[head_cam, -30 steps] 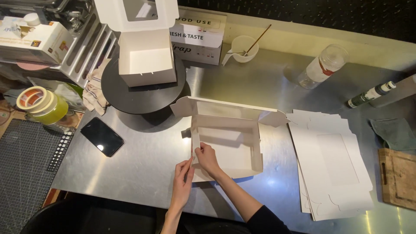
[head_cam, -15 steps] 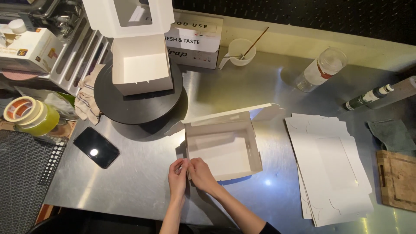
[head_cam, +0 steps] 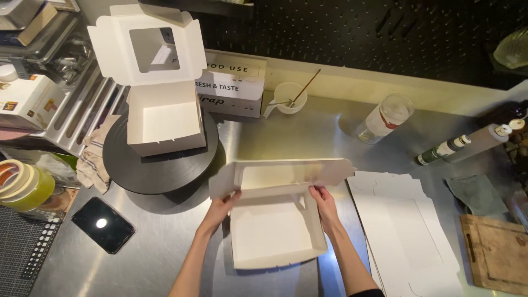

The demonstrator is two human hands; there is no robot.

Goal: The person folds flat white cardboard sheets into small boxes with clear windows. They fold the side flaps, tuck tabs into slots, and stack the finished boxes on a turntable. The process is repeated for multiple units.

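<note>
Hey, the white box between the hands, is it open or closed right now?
Open. The white box shows its bare inside, empty, with its lid flap raised at the back; left hand and right hand grip the sides.

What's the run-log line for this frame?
left hand: on box's left rear corner | right hand: on box's right rear corner | white box: open, on steel table | flat blanks: right

Upper left, a finished white windowed box (head_cam: pixel 165 113) stands open on a round black turntable (head_cam: pixel 159 165). A phone (head_cam: pixel 103 224) lies at lower left, tape rolls (head_cam: pixel 19 184) at the left edge. Flat white cardboard sheets (head_cam: pixel 407 231) lie stacked at right, beside a wooden board (head_cam: pixel 498 253).
</note>
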